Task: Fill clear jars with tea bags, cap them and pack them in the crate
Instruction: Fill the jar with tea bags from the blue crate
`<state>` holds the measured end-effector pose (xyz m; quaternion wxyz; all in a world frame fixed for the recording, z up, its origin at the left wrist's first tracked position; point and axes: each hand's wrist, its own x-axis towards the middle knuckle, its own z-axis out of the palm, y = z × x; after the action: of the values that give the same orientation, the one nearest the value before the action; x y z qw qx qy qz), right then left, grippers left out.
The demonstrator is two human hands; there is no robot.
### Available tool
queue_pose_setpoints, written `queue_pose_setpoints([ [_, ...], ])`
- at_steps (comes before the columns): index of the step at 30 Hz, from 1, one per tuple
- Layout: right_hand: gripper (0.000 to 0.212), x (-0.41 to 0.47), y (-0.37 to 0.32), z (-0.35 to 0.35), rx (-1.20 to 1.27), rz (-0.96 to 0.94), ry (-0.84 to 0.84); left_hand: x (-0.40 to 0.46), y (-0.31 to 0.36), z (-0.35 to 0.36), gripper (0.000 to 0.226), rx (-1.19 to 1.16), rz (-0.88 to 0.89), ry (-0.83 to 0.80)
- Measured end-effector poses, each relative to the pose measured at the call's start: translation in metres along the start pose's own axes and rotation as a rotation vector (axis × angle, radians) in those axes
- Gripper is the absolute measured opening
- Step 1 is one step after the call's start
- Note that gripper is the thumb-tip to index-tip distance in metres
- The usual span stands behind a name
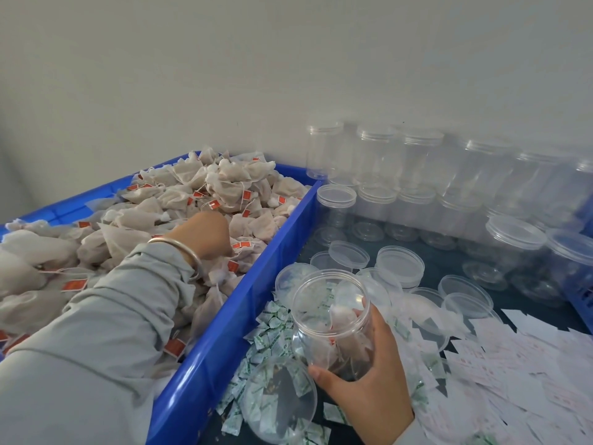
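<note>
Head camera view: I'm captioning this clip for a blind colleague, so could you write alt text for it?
A person's right hand holds an open clear jar partly filled with tea bags, while the left hand reaches into a blue crate heaped with tea bags. Loose lids, small sachets and rows of capped empty jars cover the table beside it.
</note>
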<state>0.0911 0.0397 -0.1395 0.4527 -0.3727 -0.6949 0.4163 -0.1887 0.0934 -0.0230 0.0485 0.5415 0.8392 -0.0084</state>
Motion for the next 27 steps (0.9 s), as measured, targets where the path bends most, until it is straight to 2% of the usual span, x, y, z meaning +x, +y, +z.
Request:
queue_pose_setpoints([
  [4, 0.110, 0.000, 0.001, 0.000, -0.008, 0.001, -0.010, -0.003, -0.006, -0.012, 0.030, -0.081, 0.002, 0.050],
  [8, 0.110, 0.000, 0.003, 0.000, -0.019, -0.001, -0.020, -0.014, -0.002, -0.004, 0.033, -0.032, -0.007, -0.087],
  [11, 0.107, 0.001, 0.000, 0.001, -0.024, -0.008, -0.001, -0.012, 0.000, -0.008, 0.023, -0.048, 0.002, -0.007],
  [13, 0.107, 0.002, 0.001, 0.001, -0.020, -0.018, 0.009, -0.007, 0.001, -0.013, 0.025, -0.299, 0.033, 0.121],
  [15, 0.109, 0.001, 0.002, 0.000, -0.019, -0.012, 0.000, -0.009, 0.007, -0.020, 0.021, -0.676, 0.065, 0.228],
  [17, 0.111, 0.000, 0.002, -0.001, -0.029, 0.000, -0.017, -0.018, 0.016, -0.026, 0.013, -0.990, 0.142, 0.237],
  [20, 0.111, 0.000, 0.002, 0.000, -0.048, 0.012, -0.022, -0.038, 0.033, -0.035, 0.007, -1.370, 0.335, 0.017],
  [22, 0.109, 0.000, 0.001, 0.000, -0.045, 0.021, -0.019, -0.050, 0.043, -0.038, 0.008, -1.489, 0.461, -0.151],
  [27, 0.107, 0.001, -0.001, 0.000, -0.037, 0.037, -0.015, -0.064, 0.061, -0.027, 0.007, -1.391, 0.645, -0.367],
])
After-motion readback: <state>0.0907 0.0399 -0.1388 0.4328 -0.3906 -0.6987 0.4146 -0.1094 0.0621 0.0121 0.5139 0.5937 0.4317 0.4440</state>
